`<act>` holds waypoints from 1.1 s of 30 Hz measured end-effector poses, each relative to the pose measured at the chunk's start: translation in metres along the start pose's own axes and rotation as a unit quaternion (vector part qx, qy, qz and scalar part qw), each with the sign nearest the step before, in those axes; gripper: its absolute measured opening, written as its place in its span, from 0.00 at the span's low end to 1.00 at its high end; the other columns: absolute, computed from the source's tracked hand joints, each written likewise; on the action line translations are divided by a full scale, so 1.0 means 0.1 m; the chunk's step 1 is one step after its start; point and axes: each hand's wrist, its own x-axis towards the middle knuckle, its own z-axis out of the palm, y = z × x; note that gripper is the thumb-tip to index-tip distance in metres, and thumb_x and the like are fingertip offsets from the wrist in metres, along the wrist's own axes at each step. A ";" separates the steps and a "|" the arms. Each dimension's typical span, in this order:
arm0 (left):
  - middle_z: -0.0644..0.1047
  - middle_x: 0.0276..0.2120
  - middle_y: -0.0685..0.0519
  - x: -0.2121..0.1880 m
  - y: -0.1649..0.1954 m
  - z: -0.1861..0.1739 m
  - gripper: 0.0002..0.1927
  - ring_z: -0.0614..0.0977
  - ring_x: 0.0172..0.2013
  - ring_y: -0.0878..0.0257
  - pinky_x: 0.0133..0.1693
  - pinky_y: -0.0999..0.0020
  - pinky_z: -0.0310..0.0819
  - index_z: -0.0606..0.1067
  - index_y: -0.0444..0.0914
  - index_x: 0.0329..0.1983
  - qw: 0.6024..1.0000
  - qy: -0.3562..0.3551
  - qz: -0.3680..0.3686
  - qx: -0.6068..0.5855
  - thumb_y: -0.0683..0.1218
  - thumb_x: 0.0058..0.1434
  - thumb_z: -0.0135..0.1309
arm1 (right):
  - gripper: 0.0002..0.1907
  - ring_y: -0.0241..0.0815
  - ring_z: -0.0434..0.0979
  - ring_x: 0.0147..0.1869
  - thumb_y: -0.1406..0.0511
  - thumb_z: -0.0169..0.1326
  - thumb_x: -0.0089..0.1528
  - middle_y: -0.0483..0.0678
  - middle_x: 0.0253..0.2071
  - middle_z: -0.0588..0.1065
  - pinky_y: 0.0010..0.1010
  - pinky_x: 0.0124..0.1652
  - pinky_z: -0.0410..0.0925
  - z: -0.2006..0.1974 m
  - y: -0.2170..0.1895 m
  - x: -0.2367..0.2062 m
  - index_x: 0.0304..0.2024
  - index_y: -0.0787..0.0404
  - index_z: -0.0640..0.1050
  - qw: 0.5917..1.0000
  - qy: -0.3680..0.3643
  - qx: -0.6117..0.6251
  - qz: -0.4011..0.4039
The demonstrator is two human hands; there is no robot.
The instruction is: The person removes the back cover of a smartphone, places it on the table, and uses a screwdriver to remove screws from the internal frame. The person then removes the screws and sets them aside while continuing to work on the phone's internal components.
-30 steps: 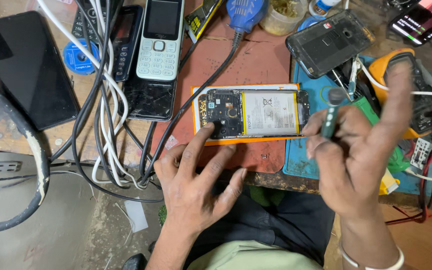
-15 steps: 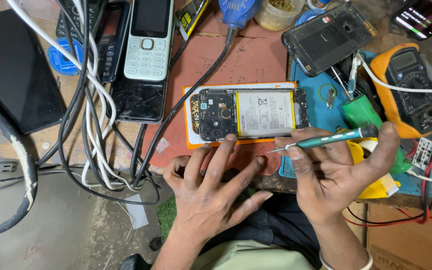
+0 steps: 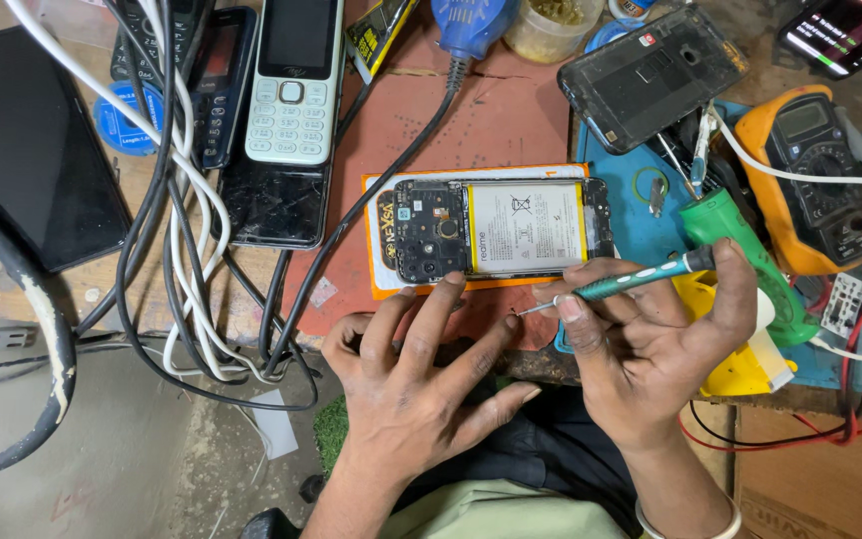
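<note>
An opened smartphone (image 3: 501, 230) lies back-up on an orange card, its battery and circuit board exposed. My right hand (image 3: 646, 354) grips a small green precision screwdriver (image 3: 631, 282), held nearly level with its tip pointing left. The tip meets the fingertips of my left hand (image 3: 421, 374), which rests palm-down at the bench edge just below the phone, fingers spread. Whether a screw sits between the tip and the fingers is too small to tell.
A white keypad phone (image 3: 296, 80), dark phones and a cracked screen (image 3: 271, 205) lie at the upper left among tangled cables (image 3: 167, 230). A black phone cover (image 3: 650, 75), an orange multimeter (image 3: 815, 165), a green tool (image 3: 745, 250) and a black tablet (image 3: 27, 150) surround the work.
My right hand lowered the screwdriver from upright to level and brought its tip to my left fingertips. My left hand slid slightly right below the phone.
</note>
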 end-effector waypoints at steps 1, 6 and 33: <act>0.67 0.67 0.53 0.00 0.00 0.00 0.27 0.69 0.62 0.52 0.56 0.46 0.54 0.81 0.58 0.55 1.000 -0.002 0.000 -0.001 0.74 0.60 0.60 | 0.45 0.47 0.82 0.52 0.79 0.55 0.73 0.64 0.54 0.75 0.35 0.56 0.78 -0.01 0.01 -0.01 0.76 0.49 0.40 1.000 -0.001 -0.005 -0.001; 0.67 0.67 0.53 0.00 0.00 0.00 0.27 0.68 0.62 0.52 0.56 0.46 0.54 0.81 0.57 0.55 1.000 -0.002 0.001 -0.002 0.74 0.60 0.60 | 0.46 0.46 0.79 0.50 0.79 0.56 0.73 0.64 0.52 0.75 0.34 0.55 0.78 -0.02 0.04 -0.03 0.76 0.49 0.40 1.000 0.013 -0.017 0.008; 0.75 0.52 0.46 -0.02 -0.10 -0.05 0.25 0.76 0.53 0.48 0.56 0.53 0.66 0.78 0.38 0.44 0.990 0.066 -0.031 -0.118 0.59 0.54 0.68 | 0.44 0.44 0.80 0.50 0.79 0.58 0.76 0.58 0.55 0.72 0.36 0.52 0.83 0.46 -0.12 0.65 0.74 0.49 0.41 0.989 0.039 0.140 0.017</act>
